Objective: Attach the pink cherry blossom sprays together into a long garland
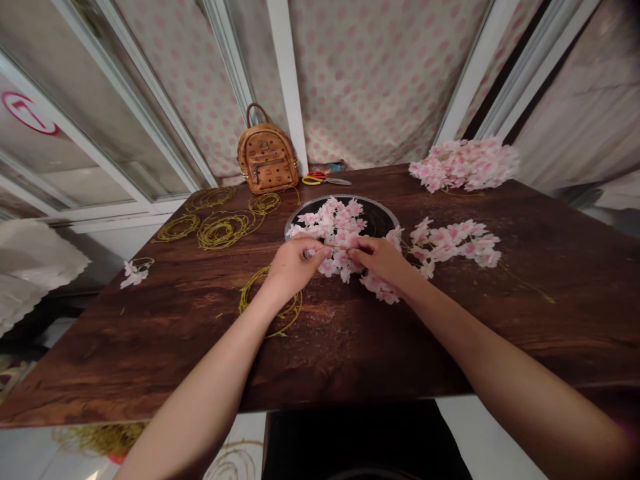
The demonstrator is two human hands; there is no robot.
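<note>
Head view: the left hand and right hand each pinch an end of one flower stem, fingers closed on it, over the tray of pink blossoms mid-table; a wire loop lies under the left wrist; a backpack stands behind.

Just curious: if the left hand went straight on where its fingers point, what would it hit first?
Probably the pink flowers just ahead of the left hand, or the right hand beyond them; depth is unclear.
</note>
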